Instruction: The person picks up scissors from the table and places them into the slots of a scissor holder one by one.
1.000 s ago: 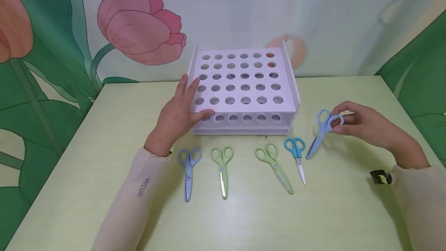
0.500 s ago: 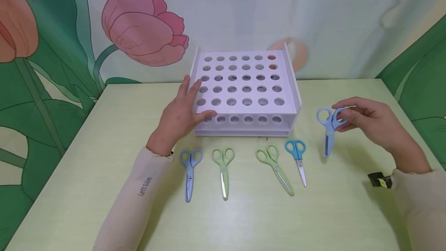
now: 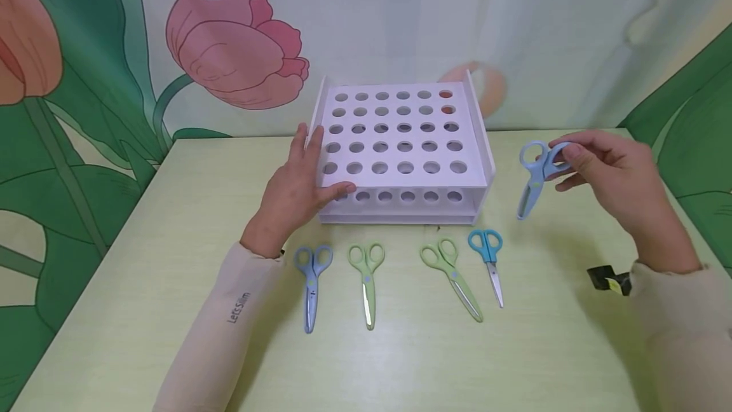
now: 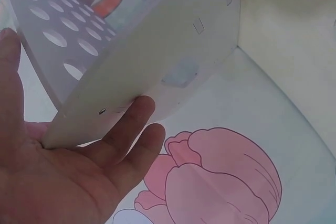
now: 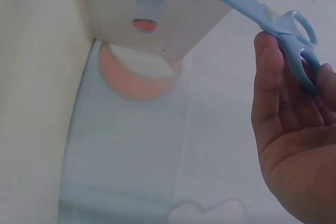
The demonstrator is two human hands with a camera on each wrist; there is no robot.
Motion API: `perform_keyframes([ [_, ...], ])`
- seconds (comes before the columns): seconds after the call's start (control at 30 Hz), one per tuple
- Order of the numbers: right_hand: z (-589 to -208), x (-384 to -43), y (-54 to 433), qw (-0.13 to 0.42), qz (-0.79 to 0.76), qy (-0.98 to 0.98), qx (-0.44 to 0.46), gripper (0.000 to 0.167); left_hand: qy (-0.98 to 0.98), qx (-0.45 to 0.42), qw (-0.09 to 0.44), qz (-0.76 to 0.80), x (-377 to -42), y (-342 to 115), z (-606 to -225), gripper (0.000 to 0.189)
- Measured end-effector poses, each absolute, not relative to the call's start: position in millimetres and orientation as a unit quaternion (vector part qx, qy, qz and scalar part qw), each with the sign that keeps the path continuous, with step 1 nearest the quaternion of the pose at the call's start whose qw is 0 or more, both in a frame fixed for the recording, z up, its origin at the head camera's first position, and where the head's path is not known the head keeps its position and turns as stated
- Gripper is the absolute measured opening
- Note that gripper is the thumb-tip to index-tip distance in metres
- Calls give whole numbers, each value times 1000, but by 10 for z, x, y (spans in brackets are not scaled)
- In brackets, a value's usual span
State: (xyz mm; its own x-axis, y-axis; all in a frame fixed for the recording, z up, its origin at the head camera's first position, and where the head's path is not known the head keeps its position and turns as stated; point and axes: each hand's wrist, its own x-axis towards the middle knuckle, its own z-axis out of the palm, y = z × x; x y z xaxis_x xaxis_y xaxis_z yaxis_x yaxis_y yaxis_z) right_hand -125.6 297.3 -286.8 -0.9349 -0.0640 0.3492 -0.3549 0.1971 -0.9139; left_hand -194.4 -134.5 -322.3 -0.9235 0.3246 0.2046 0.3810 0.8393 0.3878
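1. While our left hand (image 3: 288, 192) rests with fingers spread against the left side of the white stand (image 3: 394, 156), our right hand (image 3: 614, 173) pinches one loop of the light-blue scissors (image 3: 535, 184).
2. Since a moment ago, we have raised those scissors higher; they hang above the worktop (image 3: 429, 367), right of the stand, tips down.
3. We judge the pick-up complete; the teal pair (image 3: 489, 253) lies nearest below.
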Motion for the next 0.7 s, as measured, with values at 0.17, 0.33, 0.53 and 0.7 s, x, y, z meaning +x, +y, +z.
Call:
perform_keyframes([
  [0.17, -2740, -1283, 2830, 143, 695, -684, 168, 21, -958, -174, 53, -222, -1945, -1334, -3221, 114],
  [0.33, -2596, -1304, 2655, 175, 750, -614, 171, 26, -958, -168, 47, -228, -1942, -1320, -3213, 113],
  [0.53, -2471, -1321, 2406, 214, 790, -545, 183, 30, -957, -168, 53, -230, -1946, -1333, -3230, 114],
  [0.7, -2514, -1349, 2264, 223, 770, -571, 175, 28, -957, -167, 54, -229, -1946, -1336, -3223, 114],
])
